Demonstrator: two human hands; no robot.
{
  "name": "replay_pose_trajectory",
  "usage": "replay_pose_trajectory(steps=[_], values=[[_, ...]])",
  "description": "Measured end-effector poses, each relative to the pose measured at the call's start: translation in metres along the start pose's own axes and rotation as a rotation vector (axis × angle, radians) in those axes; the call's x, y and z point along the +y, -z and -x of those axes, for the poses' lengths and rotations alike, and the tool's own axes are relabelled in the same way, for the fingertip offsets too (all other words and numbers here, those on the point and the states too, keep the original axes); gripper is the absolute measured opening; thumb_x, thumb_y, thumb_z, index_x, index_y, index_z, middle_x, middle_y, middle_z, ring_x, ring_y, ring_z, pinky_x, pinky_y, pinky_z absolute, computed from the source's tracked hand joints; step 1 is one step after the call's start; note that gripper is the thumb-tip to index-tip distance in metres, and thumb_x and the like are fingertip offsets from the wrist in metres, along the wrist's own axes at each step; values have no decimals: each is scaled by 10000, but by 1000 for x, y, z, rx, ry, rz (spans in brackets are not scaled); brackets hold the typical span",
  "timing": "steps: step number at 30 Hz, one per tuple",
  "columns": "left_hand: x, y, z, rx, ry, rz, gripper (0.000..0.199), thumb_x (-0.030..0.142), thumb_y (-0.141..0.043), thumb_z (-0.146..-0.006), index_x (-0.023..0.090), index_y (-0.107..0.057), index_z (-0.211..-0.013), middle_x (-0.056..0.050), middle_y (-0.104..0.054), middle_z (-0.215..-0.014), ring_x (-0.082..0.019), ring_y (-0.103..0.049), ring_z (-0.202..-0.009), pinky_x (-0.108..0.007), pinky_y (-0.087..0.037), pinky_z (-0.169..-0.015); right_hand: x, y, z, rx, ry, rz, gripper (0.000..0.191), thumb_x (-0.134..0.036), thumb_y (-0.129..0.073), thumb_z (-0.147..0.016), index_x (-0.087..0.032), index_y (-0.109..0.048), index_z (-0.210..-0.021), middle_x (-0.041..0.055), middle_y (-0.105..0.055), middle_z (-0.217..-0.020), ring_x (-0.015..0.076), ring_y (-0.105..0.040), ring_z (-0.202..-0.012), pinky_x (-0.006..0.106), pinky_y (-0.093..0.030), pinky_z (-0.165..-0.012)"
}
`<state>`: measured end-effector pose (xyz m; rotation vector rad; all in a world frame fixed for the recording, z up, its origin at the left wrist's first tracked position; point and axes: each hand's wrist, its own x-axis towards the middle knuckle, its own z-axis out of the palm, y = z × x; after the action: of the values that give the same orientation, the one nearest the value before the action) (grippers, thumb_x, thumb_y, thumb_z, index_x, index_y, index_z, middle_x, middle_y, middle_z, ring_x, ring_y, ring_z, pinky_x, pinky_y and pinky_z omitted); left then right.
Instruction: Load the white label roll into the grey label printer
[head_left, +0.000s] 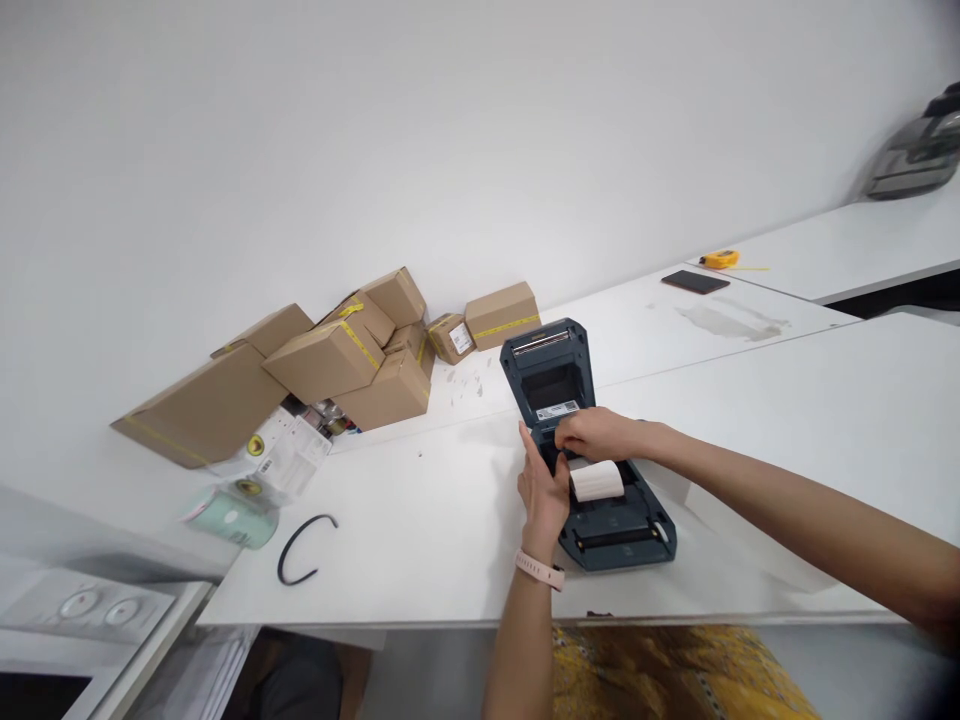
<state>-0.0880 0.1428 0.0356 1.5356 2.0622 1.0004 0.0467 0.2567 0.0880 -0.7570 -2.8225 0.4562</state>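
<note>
Lid (555,386) up and paper roll (598,482) in, but our printer (616,525) stands open

We have the dark printer on the white table (420,540), right of centre in the frame, the white roll lying in its lower half. Opening looks done, and the roll seems roughly in place; settling it and closing the lid appear to be left. Our right hand (596,433) bends its fingers into the bay near the hinge, above the roll; we cannot tell whether they grip anything. Our left hand (544,492), at the printer's left edge, has its forefinger raised and thumb apart, near the roll's left end; whether that thumb presses anything, we cannot tell
</note>
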Motion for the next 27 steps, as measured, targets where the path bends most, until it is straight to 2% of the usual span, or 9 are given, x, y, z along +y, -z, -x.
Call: replay_pose_trajectory(steps=[3,5,10,14,16,18,21,24,27], values=[[2,1,2,3,17,2,842,406,-465,-954,231,-5,-1637,-118,-666,-1375,-330,-631,-1238,-426,-437,-1026,-2,-11,-1,-189,28,86,93,-208,-669,-758,-205,-759,-780,90,-779,-835,264,-726,-789,314,-466,-678],[2,0,3,14,11,19,835,391,-465,-951,236,-17,-1638,-111,-673,-1365,-319,-636,-1232,-419,-435,-1034,-6,-17,-3,-252,22,138,91,-220,-687,-752,-170,-760,-770,133,-779,-845,297,-735,-788,349,-478,-695],[-8,5,-3,0,-20,44,771,363,-395,-969,228,-43,-1641,-121,-624,-1433,-319,-648,-1219,-418,-457,-1015,-13,-26,-5,-288,-34,207,165,-231,-643,-878,-117,-748,-933,193,-765,-983,320,-735,-935,419,-513,-823],[-12,10,-7,-50,-35,40,815,397,-405,-974,186,18,-1638,-155,-619,-1432,-340,-650,-1224,-439,-459,-1020,-12,-35,-7,-332,-100,202,262,-338,-639,-965,-139,-678,-1130,106,-710,-1127,227,-691,-994,431,-560,-883],[-11,9,-5,-26,-21,28,794,421,-383,-989,187,9,-1638,-167,-591,-1460,-346,-629,-1260,-455,-442,-1045,-11,-39,-10,-337,-113,172,335,-381,-635,-974,-170,-628,-1235,83,-658,-1229,212,-666,-1042,434,-573,-894],[-10,6,-2,5,2,38,769,443,-363,-1002,189,-14,-1638,-171,-543,-1506,-337,-581,-1327,-455,-416,-1080,-11,-38,-10,-313,-100,119,324,-371,-625,-981,-172,-627,-1237,89,-652,-1239,212,-665,-1038,429,-578,-881],[-9,1,2,26,29,76,756,439,-367,-1008,196,-25,-1637,-167,-499,-1544,-312,-522,-1392,-443,-389,-1113,-10,-16,1,-265,-20,15,232,-268,-717,-899,-176,-681,-1109,58,-710,-1099,195,-682,-965,358,-569,-864],[-10,-1,3,28,32,87,752,410,-383,-1007,192,-33,-1636,-178,-498,-1542,-322,-537,-1377,-462,-379,-1119,-3,26,33,-190,71,-160,242,-230,-709,-861,-231,-677,-1101,8,-729,-996,175,-688,-900,280,-559,-814],[-11,-1,1,30,23,83,727,405,-360,-1015,198,-46,-1637,-175,-481,-1556,-329,-550,-1361,-470,-388,-1111,17,63,81,90,81,-595,288,-407,-673,-889,-259,-637,-1133,46,-717,-1030,211,-684,-915,329,-564,-803]])
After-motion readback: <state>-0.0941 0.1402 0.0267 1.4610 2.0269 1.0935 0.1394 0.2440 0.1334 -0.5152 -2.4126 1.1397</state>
